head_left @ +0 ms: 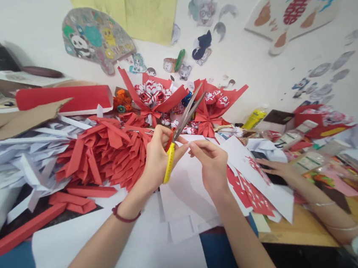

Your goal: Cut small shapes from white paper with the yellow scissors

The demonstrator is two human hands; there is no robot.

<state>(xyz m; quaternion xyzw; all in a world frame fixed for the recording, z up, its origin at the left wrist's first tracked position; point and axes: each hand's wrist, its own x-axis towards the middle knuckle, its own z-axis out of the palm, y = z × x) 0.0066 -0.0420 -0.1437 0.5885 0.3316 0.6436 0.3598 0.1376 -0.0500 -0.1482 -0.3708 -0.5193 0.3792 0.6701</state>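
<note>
My left hand [159, 155] is closed around a pair of scissors [169, 164] with a yellow handle. The slightly parted blades point up and away, toward the wall. My right hand [213, 161] is pinched, its fingertips meeting those of my left hand; whatever it holds is too small to make out. Beneath both hands lie white paper sheets [185, 193]. Red folded paper strips [113, 153] are piled just left of my left hand, with white folded strips [27, 150] farther left.
Two red-wrapped paper bouquets [154, 96] stand against the wall. At right, a co-worker's hand [275, 170] rests by a dark flat object [275, 178]. Red cut-out sheets [252, 194] lie between us. A red paper roll [63, 99] and cardboard [14, 120] sit at the back left.
</note>
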